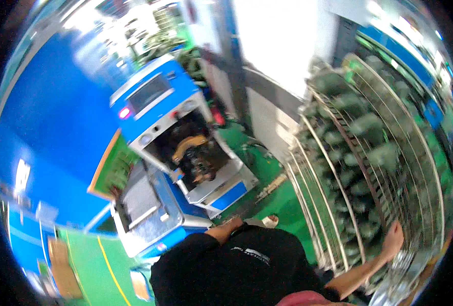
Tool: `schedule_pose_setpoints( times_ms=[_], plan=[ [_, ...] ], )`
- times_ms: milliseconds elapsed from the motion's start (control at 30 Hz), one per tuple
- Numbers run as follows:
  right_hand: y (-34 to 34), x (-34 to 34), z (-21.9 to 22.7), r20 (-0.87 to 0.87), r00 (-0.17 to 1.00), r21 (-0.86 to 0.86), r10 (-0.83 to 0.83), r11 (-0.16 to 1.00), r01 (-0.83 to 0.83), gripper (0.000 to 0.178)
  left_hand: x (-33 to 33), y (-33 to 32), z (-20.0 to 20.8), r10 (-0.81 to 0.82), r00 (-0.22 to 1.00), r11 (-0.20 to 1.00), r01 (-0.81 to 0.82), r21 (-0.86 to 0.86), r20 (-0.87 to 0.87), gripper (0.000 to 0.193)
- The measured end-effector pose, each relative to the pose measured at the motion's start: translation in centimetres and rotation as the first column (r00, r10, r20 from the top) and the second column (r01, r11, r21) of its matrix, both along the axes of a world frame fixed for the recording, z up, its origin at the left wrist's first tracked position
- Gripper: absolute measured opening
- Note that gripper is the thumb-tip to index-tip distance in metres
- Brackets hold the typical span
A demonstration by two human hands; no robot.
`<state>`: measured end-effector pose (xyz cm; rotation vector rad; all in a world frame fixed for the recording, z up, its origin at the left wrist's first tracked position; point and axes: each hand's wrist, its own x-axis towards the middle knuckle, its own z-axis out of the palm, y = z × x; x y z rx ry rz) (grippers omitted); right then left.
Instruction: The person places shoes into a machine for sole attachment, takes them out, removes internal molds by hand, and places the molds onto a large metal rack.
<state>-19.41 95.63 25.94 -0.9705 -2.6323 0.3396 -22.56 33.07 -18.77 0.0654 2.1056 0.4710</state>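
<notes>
My right hand (394, 242) reaches out to the right, at the near end of a wire rack (333, 183). It looks curled like a fist, but blur hides the fingers and anything inside them. Whether it touches the rack's bars I cannot tell. Rows of grey-green, rounded pieces (366, 127) fill the rack. My left arm (224, 232) is bent in front of my black shirt, and the fingers of that hand do not show clearly. Beyond it stands a blue and white machine (157, 109) with a dark screen, a lit pink-red button and an open bay holding a tan, curved part (188, 145).
Left of the machine is a low blue and white unit (155, 227) with a grey top. A green board with an orange edge (112, 166) leans behind it. A white wall (275, 107) rises ahead. The green floor (104, 270) carries a yellow line and a brown carton (63, 268).
</notes>
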Motion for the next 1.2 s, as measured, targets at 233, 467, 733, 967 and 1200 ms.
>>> schedule_pose_setpoints(
  times_ms=[233, 467, 733, 967, 1200],
  plan=[
    [-3.4, 0.1, 2.4, -0.069, 0.979, 0.025, -0.191, 0.981, 0.193, 0.038, 0.3, -1.8, -2.1, -0.014, 0.998, 0.999, 0.017, 0.043, -0.061, 0.03],
    [-2.6, -0.5, 0.9, -0.291, 0.946, 0.097, -0.143, 0.979, 0.178, 0.024, -1.3, -2.5, -2.4, -0.029, 0.999, 0.999, 0.03, 0.034, -0.045, 0.032],
    [-1.6, -1.2, 2.9, 0.068, 0.993, -0.202, -0.093, 0.974, 0.105, 0.038, -1.6, -2.1, -3.3, -0.03, 0.999, 0.998, 0.032, 0.045, -0.041, 0.034],
    [-1.9, -1.4, 3.2, 0.118, 0.993, -0.197, -0.025, 0.979, 0.048, 0.04, -1.7, -1.1, -3.1, -0.005, 1.0, 0.999, 0.006, 0.054, -0.016, 0.036],
    [-2.0, -1.7, 3.3, 0.111, 0.994, -0.15, 0.007, 0.989, 0.01, 0.034, -3.9, -1.1, -3.7, -0.005, 1.0, 0.997, 0.005, 0.073, -0.005, 0.038]
  ],
)
